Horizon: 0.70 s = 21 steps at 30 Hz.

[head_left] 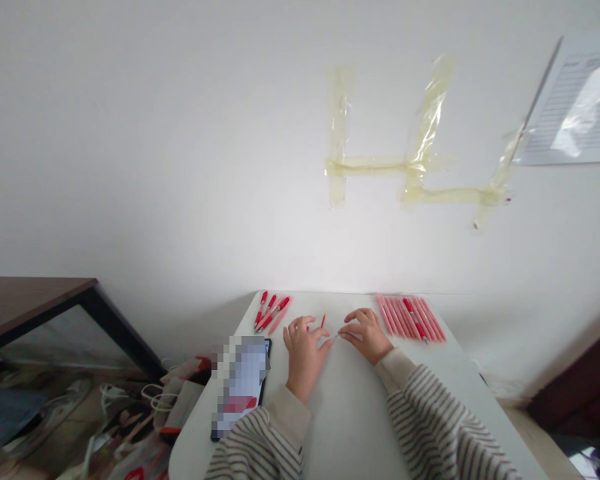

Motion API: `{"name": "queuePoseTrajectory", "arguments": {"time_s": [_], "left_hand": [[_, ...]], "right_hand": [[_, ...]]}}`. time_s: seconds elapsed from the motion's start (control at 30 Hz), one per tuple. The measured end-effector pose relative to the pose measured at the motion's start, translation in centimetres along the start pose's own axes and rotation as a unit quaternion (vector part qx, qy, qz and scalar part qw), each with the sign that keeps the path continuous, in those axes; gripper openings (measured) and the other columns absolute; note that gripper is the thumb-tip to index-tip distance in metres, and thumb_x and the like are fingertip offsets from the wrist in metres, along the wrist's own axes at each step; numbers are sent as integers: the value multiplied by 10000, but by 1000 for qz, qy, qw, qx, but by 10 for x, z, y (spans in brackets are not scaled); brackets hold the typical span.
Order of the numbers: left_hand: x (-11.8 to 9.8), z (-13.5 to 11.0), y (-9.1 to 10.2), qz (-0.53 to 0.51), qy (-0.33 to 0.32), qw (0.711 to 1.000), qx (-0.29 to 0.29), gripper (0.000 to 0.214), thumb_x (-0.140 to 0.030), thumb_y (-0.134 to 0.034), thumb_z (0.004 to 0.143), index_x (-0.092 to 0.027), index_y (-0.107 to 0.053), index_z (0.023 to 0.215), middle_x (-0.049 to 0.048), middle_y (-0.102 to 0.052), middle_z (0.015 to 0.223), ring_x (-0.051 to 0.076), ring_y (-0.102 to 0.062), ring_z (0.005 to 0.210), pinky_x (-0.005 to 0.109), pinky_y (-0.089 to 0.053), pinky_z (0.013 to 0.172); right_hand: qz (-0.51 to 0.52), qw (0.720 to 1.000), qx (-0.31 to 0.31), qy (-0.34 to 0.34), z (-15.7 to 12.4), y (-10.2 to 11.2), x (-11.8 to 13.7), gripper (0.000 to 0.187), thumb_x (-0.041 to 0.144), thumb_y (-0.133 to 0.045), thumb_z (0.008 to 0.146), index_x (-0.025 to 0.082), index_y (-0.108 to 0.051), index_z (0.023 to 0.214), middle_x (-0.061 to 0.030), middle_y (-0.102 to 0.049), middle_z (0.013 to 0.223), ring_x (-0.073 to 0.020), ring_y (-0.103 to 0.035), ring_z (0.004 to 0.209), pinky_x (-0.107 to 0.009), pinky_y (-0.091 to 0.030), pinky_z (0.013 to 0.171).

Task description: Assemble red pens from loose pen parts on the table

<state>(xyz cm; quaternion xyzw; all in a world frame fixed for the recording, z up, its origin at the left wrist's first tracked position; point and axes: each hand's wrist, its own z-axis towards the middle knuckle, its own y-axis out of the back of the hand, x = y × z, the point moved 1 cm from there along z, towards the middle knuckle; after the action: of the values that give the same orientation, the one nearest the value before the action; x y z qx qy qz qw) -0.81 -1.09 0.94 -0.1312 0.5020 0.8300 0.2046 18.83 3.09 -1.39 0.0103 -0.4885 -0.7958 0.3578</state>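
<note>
My left hand (305, 347) rests on the white table (350, 413), fingers curled, pinching a thin small part between finger and thumb. My right hand (365, 333) sits just to its right, fingers also pinched on the same tiny part where the two hands meet. A short red piece (323, 320) lies just beyond my left fingers. A small cluster of red pens (271, 312) lies at the table's far left. A row of several pink pen barrels (411, 319) lies side by side at the far right.
A phone (243, 387) lies on the table's left edge by my left forearm. Below the table on the left are bags and clutter (145, 420) and a dark wooden desk (35, 307). Yellowed tape strips (410, 167) and a paper sheet (575, 107) hang on the white wall.
</note>
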Motion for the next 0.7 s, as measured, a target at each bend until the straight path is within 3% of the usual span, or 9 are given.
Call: {"name": "queuePoseTrajectory", "arguments": {"time_s": [0.43,0.7], "left_hand": [[-7,-2,0,-36,11,999,34,73,-337,-749,784,-362,-791,837,21,-590,1270,264,-418,1268,575,-205,1199],[-3,0,3,-17,24,999,13,83,-293,-715,805,-336,-782,829,26,-591,1276,252,-433,1273,540,-260,1173]], "right_hand": [[17,1000,16,7,0,-2,1,123,356,-699,894,402,-794,957,-37,-693,1090,-262,-507,1121,-462,-423,1006],[1,1000,6,5,1,-2,-5,200,337,-699,892,378,-768,1075,-49,-701,1110,-269,-520,1120,-478,-431,1011]]}}
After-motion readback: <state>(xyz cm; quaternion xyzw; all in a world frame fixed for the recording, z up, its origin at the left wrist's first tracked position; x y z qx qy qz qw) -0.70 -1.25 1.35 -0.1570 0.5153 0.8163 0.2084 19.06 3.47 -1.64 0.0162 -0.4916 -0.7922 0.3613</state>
